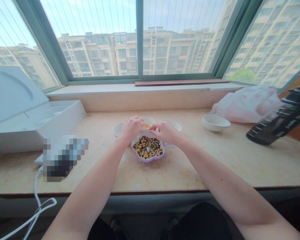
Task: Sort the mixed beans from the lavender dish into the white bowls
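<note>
A purple-rimmed, flower-shaped dish [147, 161] sits in front of me, filled with mixed beans [148, 146] in black, tan and green. My left hand [131, 128] is over the dish's far left side, its fingers apart and reaching toward a white bowl [147, 119] behind it. Yellowish grains [146, 126] lie in that bowl. Above the dish's far right edge, my right hand [166, 130] has thumb and fingers pinched together; anything between them is too small to make out. A second white bowl [117, 129] is partly hidden by my left hand, a third [175, 125] by my right.
Farther right stand another white bowl [216, 123], a plastic bag [247, 103] and a tilted black bottle [277, 116]. An open white box [60, 116] is at the left, with a blurred-out object [65, 160] and white cable [36, 190] nearer me. Windows rise behind the counter.
</note>
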A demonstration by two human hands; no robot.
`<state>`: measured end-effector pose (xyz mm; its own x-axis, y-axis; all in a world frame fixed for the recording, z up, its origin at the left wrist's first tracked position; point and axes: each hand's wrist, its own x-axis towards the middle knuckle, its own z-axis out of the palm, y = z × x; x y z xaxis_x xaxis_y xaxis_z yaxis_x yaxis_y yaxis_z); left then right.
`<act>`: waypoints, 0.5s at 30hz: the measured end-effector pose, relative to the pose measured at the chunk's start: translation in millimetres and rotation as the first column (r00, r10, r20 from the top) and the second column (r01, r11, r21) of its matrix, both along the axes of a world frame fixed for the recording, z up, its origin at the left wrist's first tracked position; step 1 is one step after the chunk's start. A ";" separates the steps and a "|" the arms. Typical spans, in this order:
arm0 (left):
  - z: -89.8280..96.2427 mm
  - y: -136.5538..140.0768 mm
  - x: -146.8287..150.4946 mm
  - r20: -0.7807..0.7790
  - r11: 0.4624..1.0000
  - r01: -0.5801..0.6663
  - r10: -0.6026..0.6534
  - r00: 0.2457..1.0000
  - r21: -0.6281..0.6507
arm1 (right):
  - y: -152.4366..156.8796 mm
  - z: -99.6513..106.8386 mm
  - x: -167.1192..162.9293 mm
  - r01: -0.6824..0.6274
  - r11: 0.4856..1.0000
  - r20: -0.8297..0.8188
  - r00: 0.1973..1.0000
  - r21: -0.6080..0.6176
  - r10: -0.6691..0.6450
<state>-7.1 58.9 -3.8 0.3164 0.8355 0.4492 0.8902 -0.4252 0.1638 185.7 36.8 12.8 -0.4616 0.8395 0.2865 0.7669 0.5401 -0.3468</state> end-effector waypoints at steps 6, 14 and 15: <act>4.0 -11.3 -6.6 0.042 0.999 -0.023 0.025 0.999 -0.041 | -1.3 -10.3 -4.9 -0.216 0.971 0.035 0.975 -0.099 0.220; 4.2 -26.4 -10.3 0.088 0.989 -0.057 0.069 0.994 -0.135 | -9.4 -17.4 -15.8 -0.285 0.953 0.272 0.913 -0.104 0.303; 3.6 -26.5 -9.5 0.094 0.989 -0.047 0.060 0.994 -0.138 | -9.0 -17.1 -15.9 -0.271 0.958 0.277 0.918 -0.090 0.285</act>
